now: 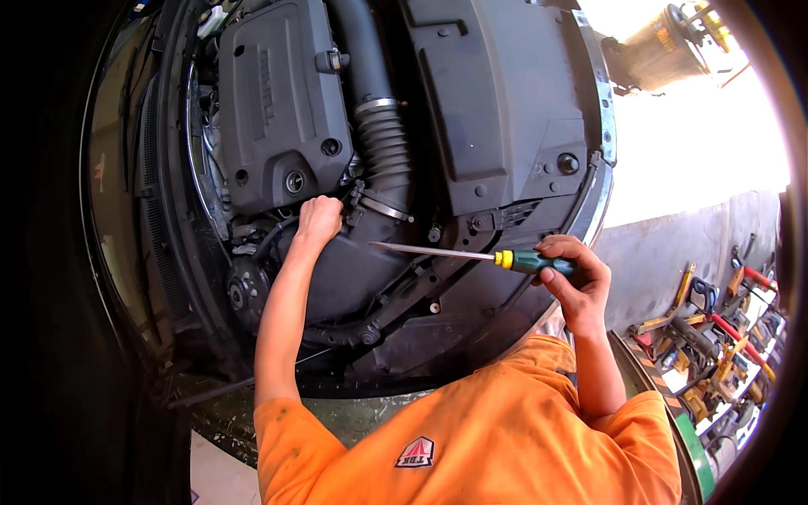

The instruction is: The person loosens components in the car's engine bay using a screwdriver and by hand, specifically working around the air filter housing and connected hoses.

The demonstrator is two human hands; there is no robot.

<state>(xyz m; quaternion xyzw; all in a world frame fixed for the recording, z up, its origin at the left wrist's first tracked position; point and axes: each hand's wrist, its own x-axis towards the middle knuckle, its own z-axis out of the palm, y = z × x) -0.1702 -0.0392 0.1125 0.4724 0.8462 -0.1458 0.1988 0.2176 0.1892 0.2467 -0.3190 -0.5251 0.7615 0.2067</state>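
Note:
My right hand (581, 278) grips a screwdriver (523, 262) by its green and yellow handle. The long metal shaft points left, its tip over the black plastic housing (349, 269) in the engine bay. My left hand (320, 220) is closed at the near corner of the black engine cover (278, 109), its fingers curled down. Whatever those fingers hold, if anything, is hidden. Just right of this hand, a ribbed black air hose (385, 151) ends at a metal hose clamp (383, 207); the screwdriver tip is apart from it.
A large black panel (505, 101) covers the front of the engine bay, bordered by the car's front edge (604, 109). The windshield (122, 185) lies to the left. Many hand tools (724, 337) lie at the right. A metal drum-like container (661, 50) stands at the upper right.

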